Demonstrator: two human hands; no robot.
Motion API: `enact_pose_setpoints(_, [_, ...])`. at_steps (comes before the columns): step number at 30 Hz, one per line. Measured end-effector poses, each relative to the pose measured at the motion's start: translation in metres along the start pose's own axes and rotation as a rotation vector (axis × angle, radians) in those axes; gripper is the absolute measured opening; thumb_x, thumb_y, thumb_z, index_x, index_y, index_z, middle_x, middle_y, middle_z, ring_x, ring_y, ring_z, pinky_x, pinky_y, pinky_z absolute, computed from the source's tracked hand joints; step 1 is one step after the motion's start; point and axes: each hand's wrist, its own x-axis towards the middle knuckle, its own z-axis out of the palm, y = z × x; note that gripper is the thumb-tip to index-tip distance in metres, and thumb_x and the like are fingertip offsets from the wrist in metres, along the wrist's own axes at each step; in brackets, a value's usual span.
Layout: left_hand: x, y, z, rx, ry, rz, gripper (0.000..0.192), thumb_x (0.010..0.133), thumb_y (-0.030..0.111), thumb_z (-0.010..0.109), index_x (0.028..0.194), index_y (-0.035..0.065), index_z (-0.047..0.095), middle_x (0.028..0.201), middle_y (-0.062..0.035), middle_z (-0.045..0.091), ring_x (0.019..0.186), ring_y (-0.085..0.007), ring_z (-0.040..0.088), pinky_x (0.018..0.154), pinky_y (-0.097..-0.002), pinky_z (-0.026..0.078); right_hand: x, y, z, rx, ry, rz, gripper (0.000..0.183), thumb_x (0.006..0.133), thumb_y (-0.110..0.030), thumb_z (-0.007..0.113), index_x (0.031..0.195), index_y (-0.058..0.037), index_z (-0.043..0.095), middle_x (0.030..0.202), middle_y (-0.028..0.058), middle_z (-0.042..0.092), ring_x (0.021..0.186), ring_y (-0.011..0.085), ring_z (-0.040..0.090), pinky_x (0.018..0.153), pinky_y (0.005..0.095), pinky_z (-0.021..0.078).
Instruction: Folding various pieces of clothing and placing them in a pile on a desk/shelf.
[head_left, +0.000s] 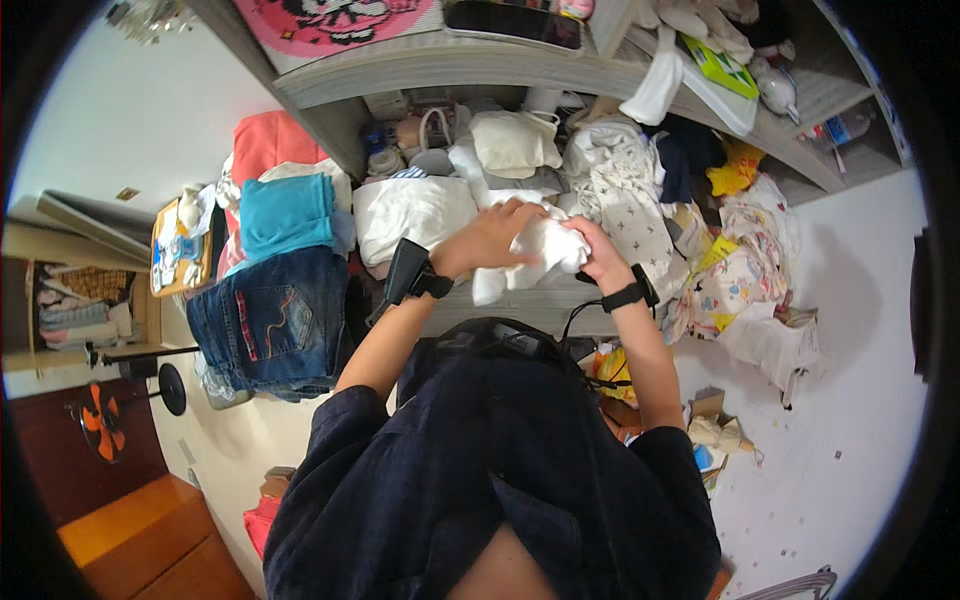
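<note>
A crumpled white cloth (551, 244), perhaps a small garment or socks, is bunched between my hands above the front of the grey wooden desk (495, 309). My right hand (602, 251) grips its right side, thumb and fingers closed on the fabric. My left hand (491, 236) lies over its left side with the fingers spread across it; whether those fingers pinch the cloth is hidden. Part of the white fabric hangs below the left hand. Just left of it sits a folded white garment (412, 217). Behind my hands lies a cream cloth pouch (516, 144).
Folded jeans (270, 322) and a teal folded garment (287, 214) are stacked at left. Patterned white cloths (630, 217) and a bag-like printed heap (739, 285) lie at right. Above, a shelf edge (450, 69) carries a phone (514, 24); a white sock (656, 79) hangs over it.
</note>
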Motion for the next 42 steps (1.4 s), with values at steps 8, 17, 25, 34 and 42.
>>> enact_pose_setpoints(8, [-0.015,-0.037,0.013,-0.297,-0.332,-0.214,0.095,0.062,0.013,0.074,0.136,0.0097,0.015,0.12,-0.0183,0.041,0.103,-0.0297,0.046,0.09,-0.0353,0.038,-0.044,-0.047,0.012,0.079,-0.072,-0.13,0.035,0.074,-0.016,0.047,0.099,0.0066,0.054,0.085,0.0139,0.062,0.071,0.0208,0.063,0.065,0.0306,0.0528])
enact_pose_setpoints(17, [0.029,-0.01,0.012,-0.493,0.417,0.119,0.055,0.072,0.001,0.059,0.123,0.0076,0.04,0.101,-0.0157,0.057,0.086,-0.0264,0.057,0.075,-0.0333,0.044,-0.071,-0.075,0.037,0.378,-0.509,-0.092,0.046,0.07,-0.019,0.045,0.106,0.0084,0.052,0.102,0.0229,0.058,0.091,0.033,0.058,0.086,0.0394,0.0457])
enact_pose_setpoints(25, [0.044,0.001,-0.065,0.002,0.579,0.428,0.021,0.065,0.0,0.054,0.084,0.0005,0.061,0.074,-0.0113,0.056,0.069,-0.0248,0.055,0.063,-0.0344,0.043,-0.06,-0.083,-0.033,-0.049,0.348,-0.382,0.008,0.075,-0.013,0.056,0.075,-0.0054,0.058,0.072,0.0044,0.058,0.069,0.0157,0.056,0.068,0.0254,0.0447])
enact_pose_setpoints(34, [0.068,0.044,-0.084,0.081,0.359,0.034,0.017,0.065,0.011,0.048,0.073,0.001,0.06,0.067,-0.0212,0.055,0.067,-0.0394,0.053,0.063,-0.0429,0.044,-0.033,-0.054,0.075,-0.487,0.27,-0.821,0.022,0.081,-0.02,0.055,0.092,-0.0032,0.048,0.085,0.0013,0.049,0.078,0.0109,0.044,0.07,0.0256,0.0374])
enact_pose_setpoints(42, [0.061,0.061,-0.128,-0.028,0.627,0.082,0.016,0.065,0.008,0.05,0.074,0.0002,0.061,0.063,-0.0231,0.055,0.061,-0.0395,0.056,0.058,-0.0428,0.046,-0.013,-0.053,0.109,-1.466,0.527,-0.975,0.04,0.067,-0.017,0.064,0.097,-0.0001,0.043,0.08,0.0184,0.055,0.073,0.035,0.055,0.066,0.0369,0.0445])
